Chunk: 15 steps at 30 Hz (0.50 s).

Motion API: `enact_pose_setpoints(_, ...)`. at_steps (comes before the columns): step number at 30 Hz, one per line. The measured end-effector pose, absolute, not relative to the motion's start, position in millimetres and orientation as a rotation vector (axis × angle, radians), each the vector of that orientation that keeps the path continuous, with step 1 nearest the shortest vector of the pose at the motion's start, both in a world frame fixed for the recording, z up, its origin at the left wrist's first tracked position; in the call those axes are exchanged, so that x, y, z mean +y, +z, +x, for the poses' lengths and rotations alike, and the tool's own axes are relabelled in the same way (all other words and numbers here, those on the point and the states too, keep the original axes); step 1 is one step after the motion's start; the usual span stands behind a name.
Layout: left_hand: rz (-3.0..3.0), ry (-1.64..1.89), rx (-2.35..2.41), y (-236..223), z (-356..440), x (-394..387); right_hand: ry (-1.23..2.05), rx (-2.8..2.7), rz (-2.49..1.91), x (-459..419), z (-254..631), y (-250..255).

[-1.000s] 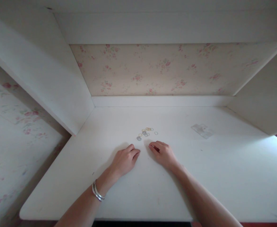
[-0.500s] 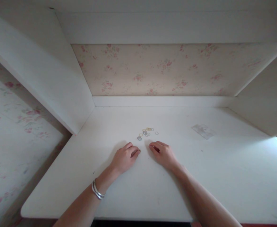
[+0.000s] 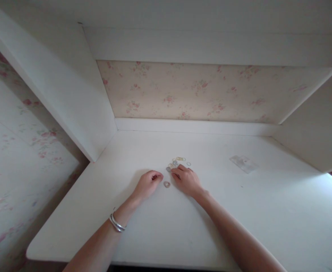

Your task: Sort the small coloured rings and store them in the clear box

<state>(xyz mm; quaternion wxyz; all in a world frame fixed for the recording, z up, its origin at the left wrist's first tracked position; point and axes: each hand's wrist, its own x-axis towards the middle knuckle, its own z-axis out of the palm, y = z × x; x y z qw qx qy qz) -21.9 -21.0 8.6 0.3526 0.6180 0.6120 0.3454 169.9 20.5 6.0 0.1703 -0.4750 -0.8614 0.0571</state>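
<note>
A small stack of thin rings (image 3: 166, 184) lies on the white table between my hands. My left hand (image 3: 147, 186) rests just left of it, thumb and forefinger closed, with nothing visible in them. My right hand (image 3: 187, 181) has its fingers bent and pressed together, with their tips at the edge of some silver rings (image 3: 168, 169). Whether one is gripped is hidden. Behind these tips lie more silver rings (image 3: 175, 163) and an overlapping row of gold-coloured rings (image 3: 179, 158). One ring (image 3: 189, 164) lies apart to the right.
A clear, flat plastic packet (image 3: 243, 164) lies on the table (image 3: 267, 211) at the right. White side panels and a low back ledge (image 3: 196, 126) border the tabletop. A silver bracelet (image 3: 117, 223) circles my left wrist.
The small ring stack now lies free of my left hand, which has drawn slightly left. My right hand has moved left to the silver rings. The camera view has tilted slightly.
</note>
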Motion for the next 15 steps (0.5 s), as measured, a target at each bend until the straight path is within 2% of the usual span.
enact_pose_setpoints(15, 1.63, 0.879, 1.503, 5, -26, -20, 0.099, -2.591, -1.3, 37, 153, 15)
